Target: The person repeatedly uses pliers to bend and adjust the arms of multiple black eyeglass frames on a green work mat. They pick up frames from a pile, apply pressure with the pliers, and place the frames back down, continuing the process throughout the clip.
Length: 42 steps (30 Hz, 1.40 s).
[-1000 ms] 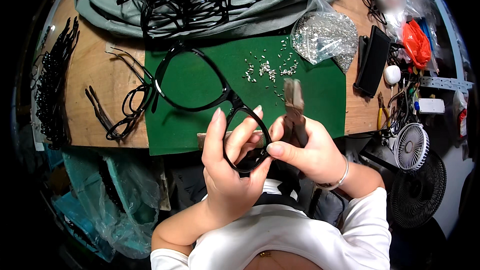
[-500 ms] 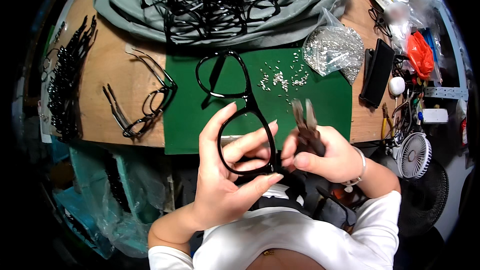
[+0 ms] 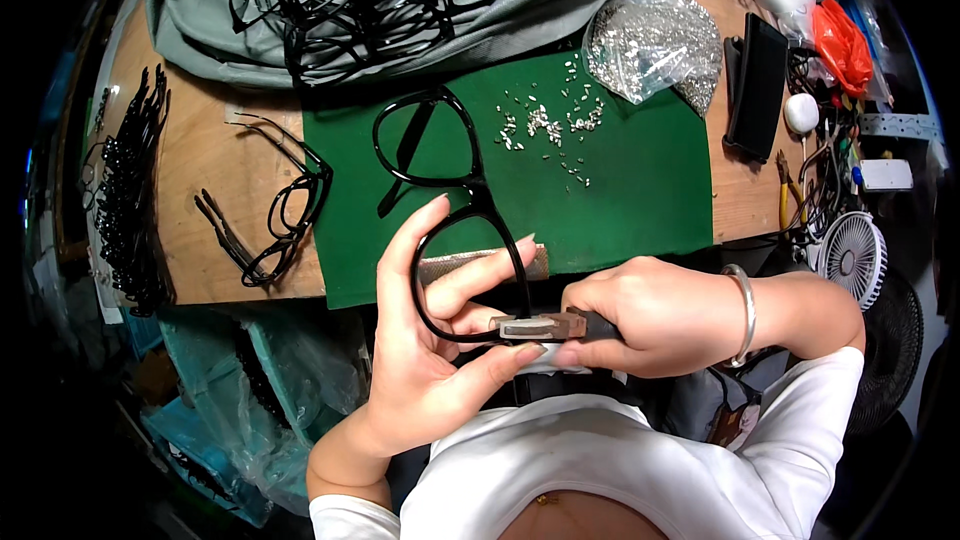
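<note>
A black eyeglass frame (image 3: pixel 478 183) is held up over the front edge of the green mat, one rim far and the other near me. My left hand (image 3: pixel 425 330) is closed round the near rim, fingers passing behind and through it, thumb at its lower corner. In my right hand (image 3: pixel 640 315) is a pair of pliers (image 3: pixel 540 327), gripped by dark handles. Their jaws point left and lie at the near rim's lower right corner, by my left thumb; what is between them I cannot make out. Small silvery metal pieces (image 3: pixel 545 123) lie scattered on the mat.
On the green mat (image 3: pixel 620 210) rests a clear bag of silvery pieces (image 3: pixel 655 40). Black frames (image 3: pixel 380 0) are heaped on grey cloth (image 3: pixel 190 30). Glasses (image 3: pixel 290 210) and a row of black frames (image 3: pixel 135 200) lie left. A black case (image 3: pixel 755 85) and small fan (image 3: pixel 855 258) are right.
My right hand has turned the pliers from pointing away to pointing left and brought their jaws to the frame's near corner. My left hand still holds the frame. The view has shifted slightly.
</note>
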{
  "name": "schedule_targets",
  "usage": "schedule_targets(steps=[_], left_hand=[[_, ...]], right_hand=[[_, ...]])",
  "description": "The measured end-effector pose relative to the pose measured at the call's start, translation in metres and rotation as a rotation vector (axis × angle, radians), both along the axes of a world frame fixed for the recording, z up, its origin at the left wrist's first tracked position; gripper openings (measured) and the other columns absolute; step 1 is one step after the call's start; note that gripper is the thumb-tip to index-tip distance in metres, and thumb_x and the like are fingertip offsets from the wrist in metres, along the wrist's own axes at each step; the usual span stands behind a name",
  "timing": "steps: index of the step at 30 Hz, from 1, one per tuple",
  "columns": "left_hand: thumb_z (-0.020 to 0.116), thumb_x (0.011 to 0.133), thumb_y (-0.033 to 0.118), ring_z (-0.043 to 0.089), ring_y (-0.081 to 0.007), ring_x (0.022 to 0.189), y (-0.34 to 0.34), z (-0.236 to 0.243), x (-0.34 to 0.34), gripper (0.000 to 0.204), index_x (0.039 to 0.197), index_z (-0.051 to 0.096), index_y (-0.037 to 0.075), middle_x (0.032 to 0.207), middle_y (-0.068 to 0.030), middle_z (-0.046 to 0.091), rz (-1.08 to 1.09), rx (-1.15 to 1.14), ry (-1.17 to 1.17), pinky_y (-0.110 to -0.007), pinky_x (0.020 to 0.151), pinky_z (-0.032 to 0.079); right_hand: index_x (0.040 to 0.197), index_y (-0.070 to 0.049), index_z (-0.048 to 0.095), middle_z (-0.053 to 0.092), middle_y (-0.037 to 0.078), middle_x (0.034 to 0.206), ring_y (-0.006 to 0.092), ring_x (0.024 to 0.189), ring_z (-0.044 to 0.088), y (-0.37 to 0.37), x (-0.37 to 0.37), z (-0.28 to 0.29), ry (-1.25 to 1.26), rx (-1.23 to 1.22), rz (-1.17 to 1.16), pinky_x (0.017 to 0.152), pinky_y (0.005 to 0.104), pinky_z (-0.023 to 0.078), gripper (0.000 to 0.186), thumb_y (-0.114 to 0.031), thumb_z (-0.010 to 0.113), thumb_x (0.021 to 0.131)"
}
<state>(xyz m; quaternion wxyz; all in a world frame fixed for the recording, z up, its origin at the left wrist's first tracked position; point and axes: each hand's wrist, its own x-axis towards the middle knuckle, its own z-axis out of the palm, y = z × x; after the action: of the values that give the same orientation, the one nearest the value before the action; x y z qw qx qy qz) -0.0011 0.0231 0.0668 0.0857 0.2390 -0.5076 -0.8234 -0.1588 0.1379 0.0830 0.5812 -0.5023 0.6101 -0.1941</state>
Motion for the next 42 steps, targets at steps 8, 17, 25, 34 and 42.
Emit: schedule_targets(steps=[8, 17, 25, 34, 42], left_hand=[[0.056, 0.073, -0.012, 0.058, -0.0195, 0.093, -0.003, -0.006, -0.004, 0.083, 0.131, 0.001, 0.006, 0.123, -0.0250, 0.041, -0.077, -0.057, -0.004, -0.028, 0.078, 0.049], [0.063, 0.067, -0.011, 0.049, -0.0064, 0.065, 0.001, -0.021, 0.000, 0.087, 0.131, 0.007, 0.007, 0.110, -0.0183, 0.049, -0.083, -0.158, 0.013, -0.018, 0.064, 0.042], [0.053, 0.075, -0.012, 0.052, -0.0091, 0.071, 0.026, -0.038, 0.025, 0.064, 0.124, 0.016, 0.005, 0.103, -0.0233, 0.052, 0.038, -0.137, -0.034, -0.023, 0.072, 0.044], [0.060, 0.065, -0.011, 0.055, -0.0224, 0.097, 0.014, -0.033, 0.029, 0.082, 0.128, 0.012, 0.010, 0.118, -0.0195, 0.044, -0.085, 0.379, 0.075, -0.036, 0.084, 0.043], [0.043, 0.090, 0.013, 0.057, -0.0148, 0.082, 0.019, -0.040, 0.018, 0.017, 0.099, 0.044, -0.001, 0.095, -0.0124, 0.054, -0.127, 0.056, -0.007, -0.027, 0.073, 0.046]], right_hand=[[0.084, 0.005, 0.056, 0.058, 0.018, 0.064, 0.0319, 0.062, 0.059, 0.004, -0.015, -0.013, -0.170, 0.122, -0.017, 0.058, 0.0361, 0.046, 0.042, -0.037, 0.056, 0.080], [0.110, 0.007, 0.045, 0.055, 0.012, 0.074, 0.0256, 0.073, 0.054, 0.025, -0.005, -0.072, 0.856, -0.300, -0.114, 0.065, 0.0340, 0.042, 0.053, -0.028, 0.061, 0.074], [0.083, -0.001, 0.049, 0.052, 0.014, 0.075, 0.0325, 0.072, 0.052, 0.017, -0.036, -0.077, 0.711, -0.286, -0.377, 0.066, 0.0396, 0.043, 0.021, -0.005, 0.060, 0.066], [0.082, -0.002, 0.049, 0.050, 0.013, 0.076, 0.0302, 0.074, 0.052, 0.019, -0.039, -0.093, 0.713, -0.352, -0.348, 0.065, 0.0378, 0.042, 0.023, -0.001, 0.061, 0.062], [0.084, -0.003, 0.049, 0.050, 0.010, 0.078, 0.0270, 0.077, 0.053, 0.021, -0.031, -0.097, 0.861, -0.390, -0.289, 0.067, 0.0349, 0.041, 0.025, -0.003, 0.062, 0.062]])
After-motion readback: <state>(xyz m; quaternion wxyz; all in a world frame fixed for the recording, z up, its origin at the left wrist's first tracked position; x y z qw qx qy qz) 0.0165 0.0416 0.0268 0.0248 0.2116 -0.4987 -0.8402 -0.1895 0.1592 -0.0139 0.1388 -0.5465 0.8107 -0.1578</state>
